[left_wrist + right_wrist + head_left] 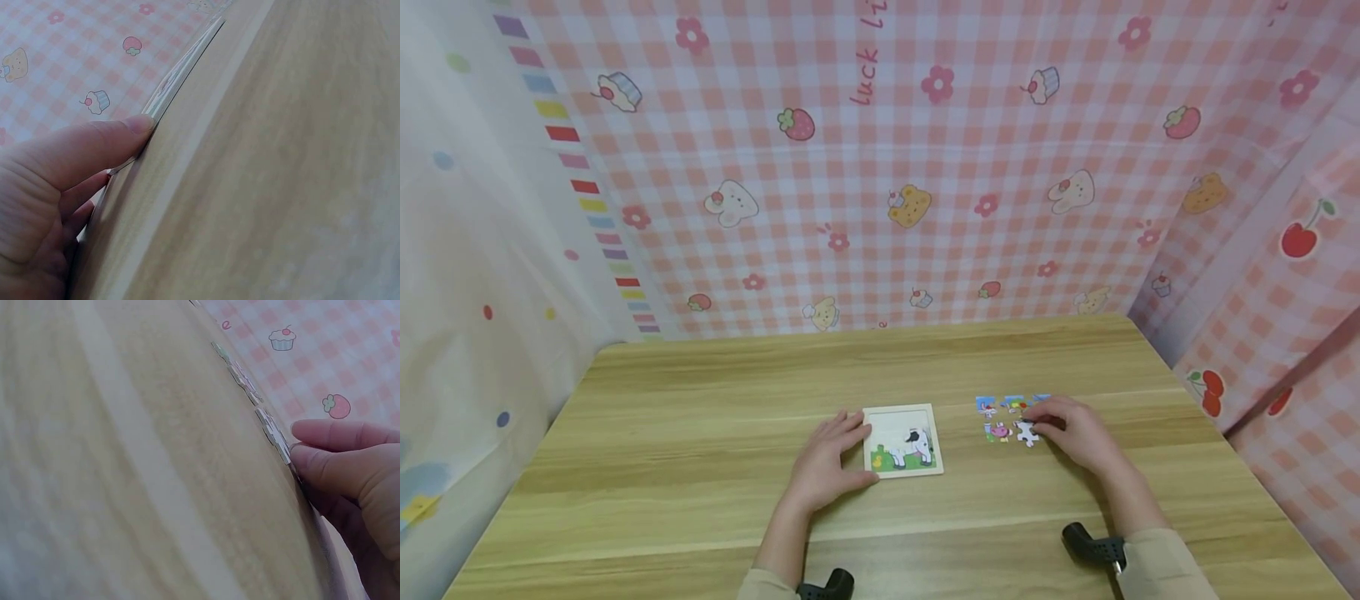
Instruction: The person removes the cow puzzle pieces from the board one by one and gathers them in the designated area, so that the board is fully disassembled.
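A square wooden puzzle board point(903, 407) with a light frame lies on the table; its lower part shows a cow's body on green ground. My left hand point(826, 462) rests at the board's near left corner, thumb along the near edge and forefinger at the left edge. In the left wrist view, the left thumb point(106, 144) presses on the board's rim. My right hand point(1078, 437) pinches at a white puzzle piece point(1026, 433) with thumb and forefinger. From the right wrist, the piece's thin edge point(275, 436) shows low at the tabletop by the thumb tip.
Several loose puzzle pieces lie right of the board, among them a pink one point(998, 432) and a blue one point(986, 405). The wooden table point(700, 467) ends at a checked curtain point(850, 250) behind, with more cloth at both sides.
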Demonstrator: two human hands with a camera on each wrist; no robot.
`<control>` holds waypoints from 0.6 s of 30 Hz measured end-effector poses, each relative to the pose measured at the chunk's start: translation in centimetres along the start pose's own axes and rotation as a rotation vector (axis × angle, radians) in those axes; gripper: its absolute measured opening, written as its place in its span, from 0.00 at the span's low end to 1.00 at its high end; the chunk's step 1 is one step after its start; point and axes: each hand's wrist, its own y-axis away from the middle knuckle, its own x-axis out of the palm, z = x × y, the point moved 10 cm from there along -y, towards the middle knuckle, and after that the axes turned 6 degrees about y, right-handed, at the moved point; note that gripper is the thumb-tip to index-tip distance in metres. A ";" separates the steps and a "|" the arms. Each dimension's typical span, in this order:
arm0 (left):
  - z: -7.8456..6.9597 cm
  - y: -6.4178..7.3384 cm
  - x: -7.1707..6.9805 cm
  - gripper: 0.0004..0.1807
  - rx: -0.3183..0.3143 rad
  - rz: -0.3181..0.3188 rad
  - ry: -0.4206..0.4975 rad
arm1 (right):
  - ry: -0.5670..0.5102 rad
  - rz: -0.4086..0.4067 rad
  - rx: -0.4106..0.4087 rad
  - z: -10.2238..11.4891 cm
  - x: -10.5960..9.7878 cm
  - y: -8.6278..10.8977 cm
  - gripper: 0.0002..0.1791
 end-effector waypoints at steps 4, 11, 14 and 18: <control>0.0 0.0 0.0 0.38 -0.005 0.002 -0.004 | -0.029 -0.020 0.027 -0.1 -0.2 0.0 0.12; 0.2 -0.1 0.1 0.38 -0.012 0.003 -0.003 | -0.084 -0.023 0.045 1.0 0.1 -0.6 0.09; 0.2 0.0 0.1 0.38 -0.011 0.002 -0.002 | -0.136 0.010 0.028 2.1 0.7 -1.1 0.09; 0.2 0.0 0.1 0.38 -0.010 0.002 -0.002 | -0.186 0.063 -0.016 3.9 1.8 -1.7 0.10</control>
